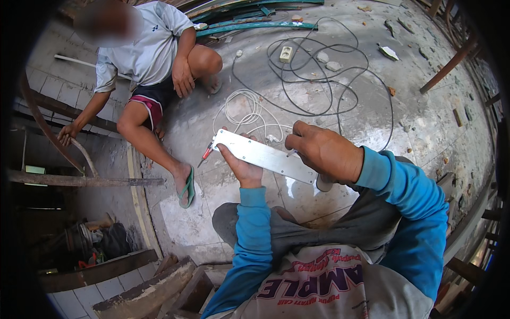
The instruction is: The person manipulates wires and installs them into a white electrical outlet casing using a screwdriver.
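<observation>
A long white power strip [268, 155] lies across my left hand [241, 167], its flat face with small screws turned up. The thumb presses on the near edge and the other fingers curl beneath, mostly hidden. Over the strip's right part is my right hand [325, 151], its fingers pinched together above the face. Something small and thin seems to stick out from that pinch, too little to name. By the strip's left end a red screwdriver [206, 153] points down and left; I cannot tell whether it rests on the floor or against the strip.
A coiled white cable [245, 109] lies just beyond the strip. Farther off, a black extension cord [340, 87] loops around a socket block [286, 54]. A person [143, 58] sits at the left, one foot near. Timber pieces [149, 287] lie at lower left, rubble [390, 52] at far right.
</observation>
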The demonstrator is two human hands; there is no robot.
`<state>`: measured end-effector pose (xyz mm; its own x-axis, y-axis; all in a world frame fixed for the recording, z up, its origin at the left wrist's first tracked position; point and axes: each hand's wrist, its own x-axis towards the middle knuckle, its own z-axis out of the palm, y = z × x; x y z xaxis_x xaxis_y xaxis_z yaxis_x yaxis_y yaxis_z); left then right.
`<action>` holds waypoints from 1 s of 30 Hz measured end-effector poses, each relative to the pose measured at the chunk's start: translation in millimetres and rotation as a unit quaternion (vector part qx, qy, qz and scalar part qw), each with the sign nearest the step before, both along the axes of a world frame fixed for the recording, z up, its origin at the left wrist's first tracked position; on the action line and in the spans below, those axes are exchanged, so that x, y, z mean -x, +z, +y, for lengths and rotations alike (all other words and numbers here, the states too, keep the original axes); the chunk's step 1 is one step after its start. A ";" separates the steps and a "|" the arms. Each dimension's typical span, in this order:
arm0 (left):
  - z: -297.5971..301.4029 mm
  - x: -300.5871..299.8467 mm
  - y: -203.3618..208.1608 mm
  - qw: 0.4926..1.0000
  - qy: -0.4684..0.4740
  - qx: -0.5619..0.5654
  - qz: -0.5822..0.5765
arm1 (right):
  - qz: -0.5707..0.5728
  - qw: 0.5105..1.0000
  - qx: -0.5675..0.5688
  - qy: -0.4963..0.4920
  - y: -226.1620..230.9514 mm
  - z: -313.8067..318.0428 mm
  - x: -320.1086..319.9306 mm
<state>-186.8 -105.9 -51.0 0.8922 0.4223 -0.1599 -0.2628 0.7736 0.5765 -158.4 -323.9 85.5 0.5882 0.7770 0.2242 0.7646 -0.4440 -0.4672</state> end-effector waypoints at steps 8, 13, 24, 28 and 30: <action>4.2 -1.4 -6.1 0.999 -0.005 -0.031 -0.014 | 0.016 0.997 0.069 0.000 1.4 -1.3 -6.3; 1.1 -2.3 -3.0 1.000 -0.002 -0.022 -0.004 | -0.020 0.999 -0.032 0.002 0.9 0.8 0.4; 1.3 -1.4 -2.6 1.000 -0.008 -0.017 -0.012 | -0.019 0.999 -0.015 0.029 3.3 -2.8 -0.8; 1.4 -1.0 -2.6 1.000 0.004 -0.030 0.007 | 0.091 0.990 0.102 -0.041 17.3 1.5 2.7; 3.7 -1.8 -6.3 0.999 -0.001 -0.033 -0.004 | 0.085 0.990 0.106 -0.039 16.1 0.5 -0.1</action>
